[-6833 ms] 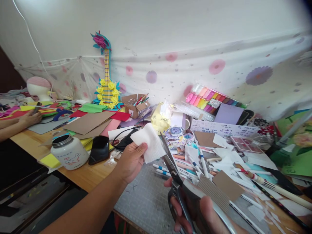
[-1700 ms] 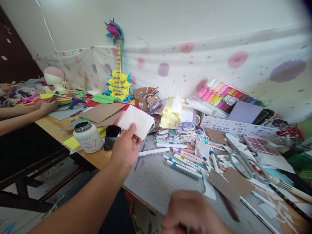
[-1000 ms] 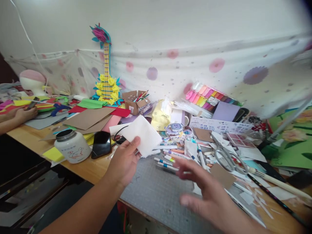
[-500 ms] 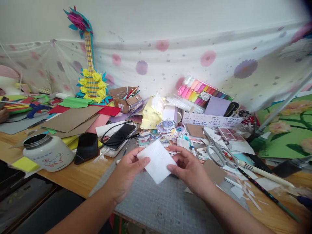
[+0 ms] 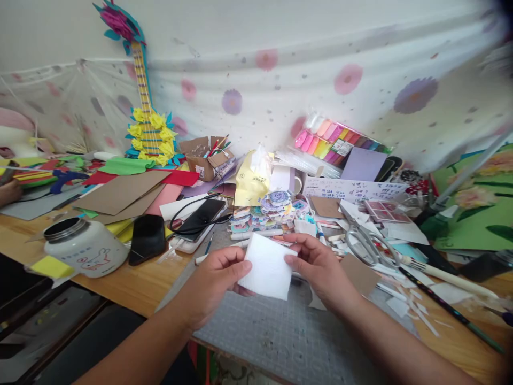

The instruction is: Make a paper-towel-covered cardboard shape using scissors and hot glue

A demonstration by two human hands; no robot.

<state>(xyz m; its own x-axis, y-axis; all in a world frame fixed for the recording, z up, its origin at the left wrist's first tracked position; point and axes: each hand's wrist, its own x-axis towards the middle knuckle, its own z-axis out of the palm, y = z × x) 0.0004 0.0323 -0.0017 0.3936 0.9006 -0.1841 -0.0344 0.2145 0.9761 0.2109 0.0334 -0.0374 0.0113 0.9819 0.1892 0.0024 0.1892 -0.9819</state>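
Note:
A white square of folded tissue is held up between my two hands, above the grey cutting mat. My left hand pinches its left edge, thumb in front and fingers behind. At its upper right corner, my right hand grips it between thumb and fingers. The fingers behind the tissue are partly hidden. Just beyond it lies a pile of patterned paper cutouts.
Large scissors and paper scraps lie to the right. At left stand a white jar and a black phone-like object. Farther back are a yellow tissue pack, a cardboard box and a paper guitar. Another person's hand shows far left.
The tissue has turned from a diamond position to a more upright square. Both hands have shifted slightly right with it, and the camera view has moved a little.

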